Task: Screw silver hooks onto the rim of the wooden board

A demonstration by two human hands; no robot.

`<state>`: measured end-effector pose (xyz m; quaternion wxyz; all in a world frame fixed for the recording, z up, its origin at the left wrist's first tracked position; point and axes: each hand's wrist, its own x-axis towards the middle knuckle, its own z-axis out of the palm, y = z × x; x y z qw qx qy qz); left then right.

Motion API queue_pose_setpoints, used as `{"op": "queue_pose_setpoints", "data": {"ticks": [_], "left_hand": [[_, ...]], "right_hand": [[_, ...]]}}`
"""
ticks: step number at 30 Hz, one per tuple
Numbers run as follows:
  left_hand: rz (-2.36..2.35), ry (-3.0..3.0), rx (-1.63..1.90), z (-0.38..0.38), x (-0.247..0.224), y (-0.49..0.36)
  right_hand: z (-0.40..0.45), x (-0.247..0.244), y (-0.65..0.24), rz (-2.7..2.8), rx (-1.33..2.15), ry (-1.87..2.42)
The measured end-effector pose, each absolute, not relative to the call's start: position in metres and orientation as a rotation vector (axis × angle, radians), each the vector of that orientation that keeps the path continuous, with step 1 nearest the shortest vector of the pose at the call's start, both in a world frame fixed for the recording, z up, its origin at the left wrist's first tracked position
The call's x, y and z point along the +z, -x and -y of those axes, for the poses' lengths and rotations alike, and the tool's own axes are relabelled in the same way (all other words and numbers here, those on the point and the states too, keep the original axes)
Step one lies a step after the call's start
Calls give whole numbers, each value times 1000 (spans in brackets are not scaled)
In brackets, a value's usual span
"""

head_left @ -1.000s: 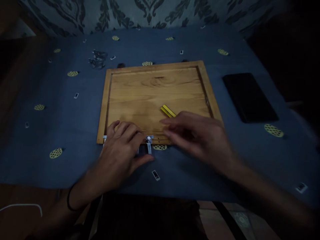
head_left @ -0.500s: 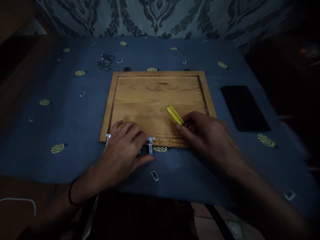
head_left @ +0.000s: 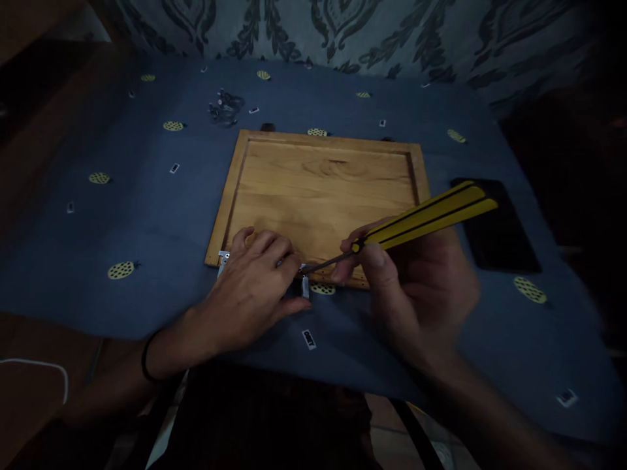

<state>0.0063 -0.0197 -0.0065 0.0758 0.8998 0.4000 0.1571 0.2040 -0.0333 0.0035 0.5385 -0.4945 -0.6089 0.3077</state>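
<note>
A wooden board [head_left: 313,186] with a raised frame lies flat. Metal brackets sit on its near edge: the left metal bracket [head_left: 224,256] shows partly beside my left hand [head_left: 259,284], and the right metal bracket [head_left: 305,286] stands out past its thumb. My left fingers curl over the near edge with the thumb below, gripping at the bracket; what lies under the palm is hidden. My right hand [head_left: 416,287] is closed on a screwdriver [head_left: 421,215] with a yellow and black handle. The screwdriver slants down to the left, its tip at the right bracket's screw.
Several small metal pieces [head_left: 225,108] are heaped behind the board's left corner. A black phone-like slab [head_left: 504,228] lies to the right, partly behind the screwdriver handle. A blue pineapple-print cloth [head_left: 161,215] covers the table. A patterned curtain-like fabric [head_left: 343,32] hangs at the back.
My right hand has turned the screwdriver round, bringing its tip to the right bracket and its handle up to the right. My left hand keeps its place on the board. The whole view has shifted slightly.
</note>
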Motion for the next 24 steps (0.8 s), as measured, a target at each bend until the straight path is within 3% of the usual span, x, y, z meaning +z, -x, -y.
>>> {"op": "queue_pose_setpoints", "data": {"ticks": [24], "left_hand": [[-1196, -2702, 460, 21, -6, -6]], "right_hand": [[31, -4, -205, 1483, 792, 1157]]}}
